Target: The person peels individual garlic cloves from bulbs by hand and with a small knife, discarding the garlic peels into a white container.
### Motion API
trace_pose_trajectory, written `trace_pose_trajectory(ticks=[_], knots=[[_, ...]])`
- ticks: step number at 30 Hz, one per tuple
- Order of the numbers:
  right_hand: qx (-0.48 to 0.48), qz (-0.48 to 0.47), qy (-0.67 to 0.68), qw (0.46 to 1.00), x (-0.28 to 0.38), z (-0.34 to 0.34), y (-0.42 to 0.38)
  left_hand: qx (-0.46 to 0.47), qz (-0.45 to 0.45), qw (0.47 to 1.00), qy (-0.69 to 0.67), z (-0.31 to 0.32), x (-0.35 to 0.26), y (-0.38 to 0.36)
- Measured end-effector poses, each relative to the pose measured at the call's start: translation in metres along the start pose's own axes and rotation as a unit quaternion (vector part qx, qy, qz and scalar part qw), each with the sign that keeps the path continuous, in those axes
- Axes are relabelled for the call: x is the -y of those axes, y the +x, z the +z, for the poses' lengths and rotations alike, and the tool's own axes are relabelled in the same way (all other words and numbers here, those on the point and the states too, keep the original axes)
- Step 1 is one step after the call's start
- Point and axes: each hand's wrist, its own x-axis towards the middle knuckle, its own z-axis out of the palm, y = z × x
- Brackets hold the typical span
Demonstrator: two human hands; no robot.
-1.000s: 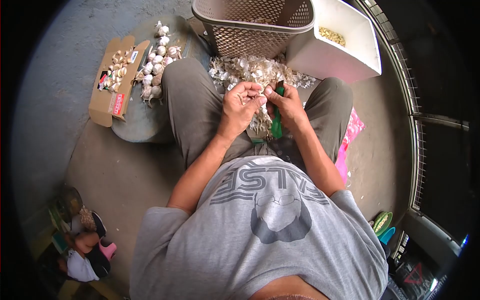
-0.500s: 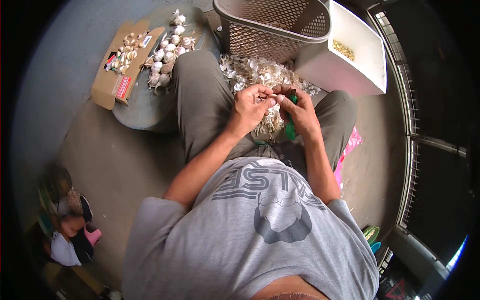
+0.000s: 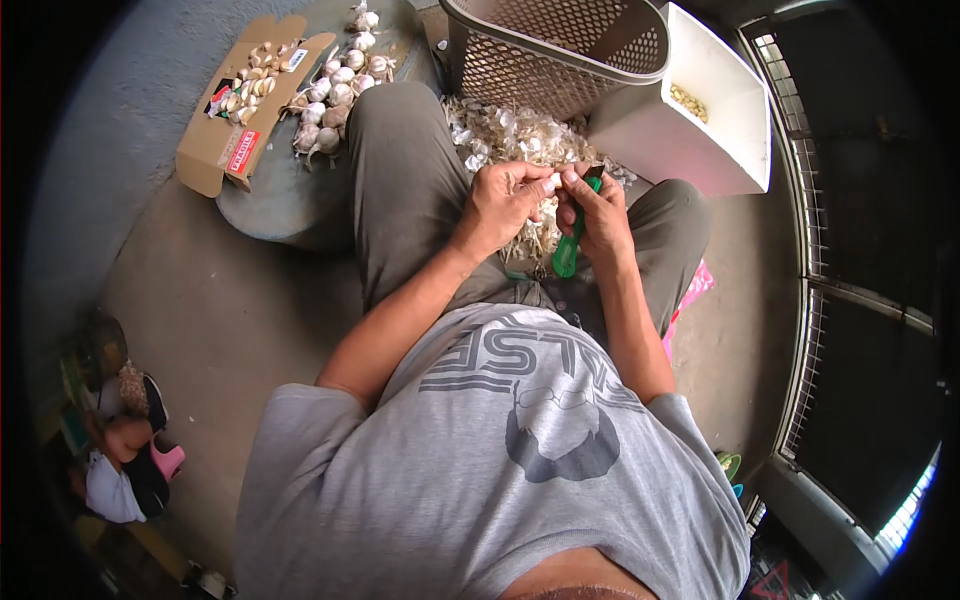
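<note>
Between my two hands, above the lap, is a pale garlic clove [image 3: 557,181]. My left hand [image 3: 498,208] pinches it between thumb and fingertips. In my right hand [image 3: 604,222] is a green-handled knife [image 3: 565,258], its handle pointing down toward me and its dark end showing above the fingers. The right thumb meets the clove from the other side. Below and beyond the hands lies a heap of dry garlic skins [image 3: 515,138], partly hidden by them.
At the left, a round stool top [image 3: 270,215] carries whole garlic bulbs [image 3: 340,95] and a flattened cardboard box [image 3: 205,165] with loose cloves [image 3: 250,90]. Ahead stand a brown perforated basket [image 3: 520,75] and a white foam box [image 3: 690,150] holding peeled cloves [image 3: 688,103]. Another person [image 3: 125,440] sits at far left.
The right hand has turned the knife, so its green handle shows more fully and its dark end now sticks up. The clove is more visible between the fingertips.
</note>
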Motion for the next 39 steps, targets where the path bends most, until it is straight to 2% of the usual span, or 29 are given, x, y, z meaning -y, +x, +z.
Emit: trace_pose_trajectory(ticks=[6,9,12,15,21,29,35,39], knots=[[-0.015,-0.018,0.024,0.999,-0.004,-0.003,0.002,-0.005,0.010,0.996,0.089,-0.001,0.003,-0.001],[-0.035,-0.012,0.002,0.999,0.000,0.000,0.000,-0.008,0.053,0.991,0.122,0.001,0.010,0.000],[-0.042,-0.040,-0.023,0.998,-0.005,0.000,0.002,-0.020,0.046,0.989,0.138,0.001,0.010,0.002],[-0.040,-0.068,-0.078,0.994,-0.004,0.004,0.001,-0.023,0.052,0.987,0.149,0.001,0.008,0.001],[-0.025,-0.059,-0.204,0.977,0.000,0.005,-0.004,-0.043,0.086,0.967,0.236,0.001,-0.001,-0.004],[0.006,-0.045,-0.264,0.964,0.004,0.002,-0.003,-0.065,0.118,0.957,0.256,0.000,0.007,0.001],[0.025,-0.047,-0.289,0.956,0.006,0.001,-0.004,-0.049,0.034,0.986,0.157,-0.002,0.012,0.003],[0.039,-0.083,-0.311,0.946,0.000,0.003,-0.007,-0.039,0.023,0.988,0.144,-0.005,0.017,0.005]])
